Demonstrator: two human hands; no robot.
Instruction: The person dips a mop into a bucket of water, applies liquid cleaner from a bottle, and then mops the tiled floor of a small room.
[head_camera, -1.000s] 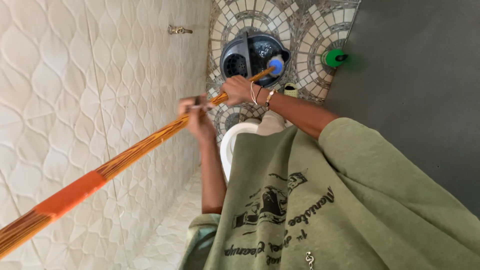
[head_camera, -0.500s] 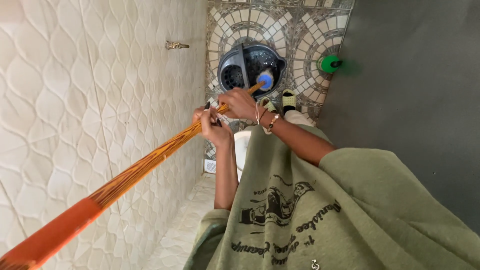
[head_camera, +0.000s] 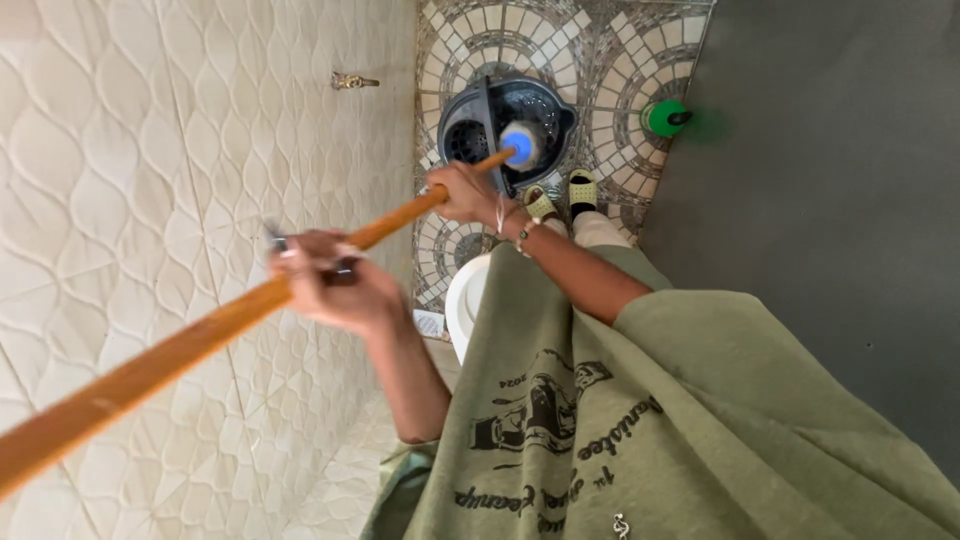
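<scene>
The long orange-brown wooden mop handle runs from the lower left edge of the view diagonally up to the dark grey round plastic mop bucket on the patterned mosaic tile floor. The left hand is wrapped fully round the handle at mid-length; its outline is blurred. The right hand, wearing bead and string bracelets at the wrist, is closed round the handle lower down, just beside the bucket. The blue and white mop head sits inside the bucket's open compartment, next to the perforated wringer section. A small metal wall tap projects from the cream embossed wall tiles on the left. A green round plastic object lies on the floor right of the bucket, against the dark grey wall.
</scene>
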